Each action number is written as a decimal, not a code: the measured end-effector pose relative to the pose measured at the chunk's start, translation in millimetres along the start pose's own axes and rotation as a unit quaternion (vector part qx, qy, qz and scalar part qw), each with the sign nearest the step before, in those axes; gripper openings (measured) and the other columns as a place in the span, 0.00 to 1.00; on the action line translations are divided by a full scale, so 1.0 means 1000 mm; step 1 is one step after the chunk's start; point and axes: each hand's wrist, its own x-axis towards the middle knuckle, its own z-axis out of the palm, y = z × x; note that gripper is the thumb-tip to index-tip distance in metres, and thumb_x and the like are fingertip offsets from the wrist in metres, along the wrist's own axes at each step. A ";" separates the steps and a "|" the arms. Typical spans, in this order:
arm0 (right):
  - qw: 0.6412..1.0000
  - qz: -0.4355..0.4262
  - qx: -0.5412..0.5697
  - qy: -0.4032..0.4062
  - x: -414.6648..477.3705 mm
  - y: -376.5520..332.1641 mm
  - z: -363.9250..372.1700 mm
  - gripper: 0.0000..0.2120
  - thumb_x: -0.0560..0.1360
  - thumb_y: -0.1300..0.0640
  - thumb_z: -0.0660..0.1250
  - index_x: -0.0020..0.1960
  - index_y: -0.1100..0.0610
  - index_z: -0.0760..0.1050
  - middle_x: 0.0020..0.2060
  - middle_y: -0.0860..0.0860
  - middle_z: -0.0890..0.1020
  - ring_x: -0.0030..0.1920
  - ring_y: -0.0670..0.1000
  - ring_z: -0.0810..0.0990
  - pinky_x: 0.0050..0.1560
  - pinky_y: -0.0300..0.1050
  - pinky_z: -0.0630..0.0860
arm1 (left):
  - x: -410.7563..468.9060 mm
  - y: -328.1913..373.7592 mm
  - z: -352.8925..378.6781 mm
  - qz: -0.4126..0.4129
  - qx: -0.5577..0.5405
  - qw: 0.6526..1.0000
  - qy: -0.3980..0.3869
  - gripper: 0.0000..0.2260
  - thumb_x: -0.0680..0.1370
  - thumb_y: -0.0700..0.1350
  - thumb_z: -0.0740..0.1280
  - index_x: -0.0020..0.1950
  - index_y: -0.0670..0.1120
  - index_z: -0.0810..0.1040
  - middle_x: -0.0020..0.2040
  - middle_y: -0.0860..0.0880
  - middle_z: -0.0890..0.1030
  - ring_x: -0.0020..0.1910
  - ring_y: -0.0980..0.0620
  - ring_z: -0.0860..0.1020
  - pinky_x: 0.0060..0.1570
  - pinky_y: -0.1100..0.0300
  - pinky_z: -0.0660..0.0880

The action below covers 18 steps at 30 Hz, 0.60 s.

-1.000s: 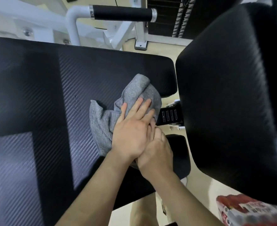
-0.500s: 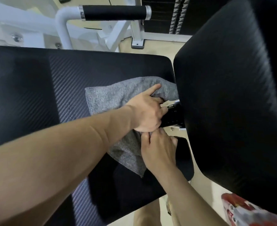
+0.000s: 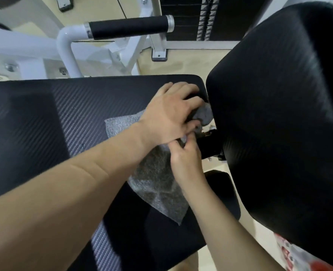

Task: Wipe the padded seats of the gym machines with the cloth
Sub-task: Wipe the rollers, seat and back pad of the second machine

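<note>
Pale tan flooring [image 3: 191, 63] shows beyond a white tubular frame [image 3: 64, 45], which carries a handle [image 3: 130, 29] sleeved in black foam with a metal end cap. A dark weight stack [image 3: 191, 18] stands behind it. Print on the red and white packet [image 3: 298, 257] at the lower right is too blurred to read.

The padded seat [image 3: 64, 118] under me is a broad black slab with rounded corners, and its vinyl is embossed with a fine diagonal weave that catches the light in grey bands. A second rounded black pad [image 3: 279, 114] rises to the right, with a black bracket [image 3: 208, 141] in the gap between the two.

The grey cloth [image 3: 157, 182], a flecked knit, lies on the right part of the seat, running from its far right edge back toward me. My left hand [image 3: 169, 114] sits on its far end, fingers bent over the seat edge and closed round a bunched lump of the fabric. My right hand [image 3: 185, 157] is just beside it, touching it, fingertips pinching the cloth near the middle.

Compared with half a second ago, my left hand has slid farther up toward the seat's far right corner. The cloth now lies pulled out longer, with its near corner trailing to a point.
</note>
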 end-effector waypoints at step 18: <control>0.983 0.110 -0.143 0.005 0.027 -0.004 0.014 0.26 0.77 0.40 0.53 0.61 0.61 0.70 0.55 0.59 0.80 0.55 0.61 0.78 0.57 0.56 0.74 | -0.081 0.029 0.007 -0.232 -0.118 0.965 0.025 0.23 0.76 0.39 0.62 0.71 0.49 0.69 0.73 0.51 0.69 0.75 0.52 0.60 0.73 0.57 0.47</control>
